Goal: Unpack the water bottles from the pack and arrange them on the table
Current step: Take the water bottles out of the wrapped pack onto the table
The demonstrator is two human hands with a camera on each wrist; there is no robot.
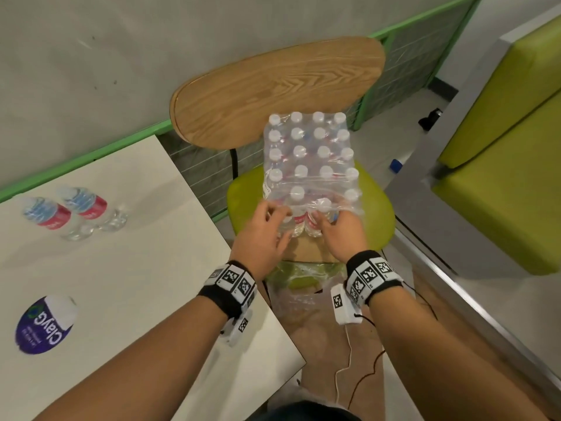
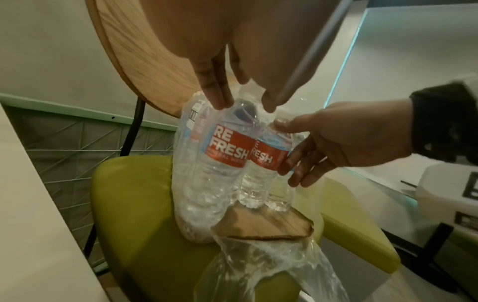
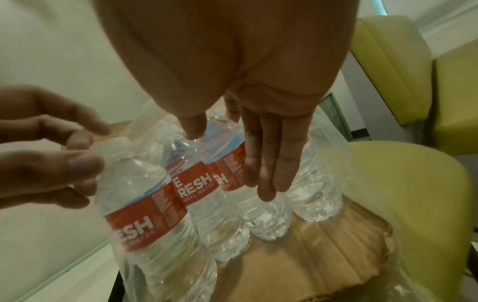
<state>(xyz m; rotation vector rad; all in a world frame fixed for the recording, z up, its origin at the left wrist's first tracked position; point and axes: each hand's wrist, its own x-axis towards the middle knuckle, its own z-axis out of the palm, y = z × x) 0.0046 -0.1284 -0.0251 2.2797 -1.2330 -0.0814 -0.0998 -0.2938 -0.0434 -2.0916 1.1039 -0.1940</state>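
A shrink-wrapped pack of water bottles [image 1: 309,153] stands on a green chair seat [image 1: 378,220], its near end torn open over a cardboard base [image 3: 310,255]. My left hand [image 1: 277,217] pinches the capped neck of the nearest red-labelled bottle [image 3: 139,204], which also shows in the left wrist view [image 2: 222,155] under the left hand [image 2: 243,106]. My right hand [image 1: 326,220] grips a neighbouring bottle [image 2: 267,157] around its label, with the thumb on one side and the fingers [image 3: 266,163] on the other. Two bottles [image 1: 47,214] [image 1: 88,205] lie on the white table [image 1: 121,284].
Loose torn wrap [image 1: 297,287] hangs off the seat's front edge. The chair's wooden backrest [image 1: 273,86] rises behind the pack. A round purple sticker [image 1: 42,325] lies on the table near me. A green bench [image 1: 501,177] is to the right.
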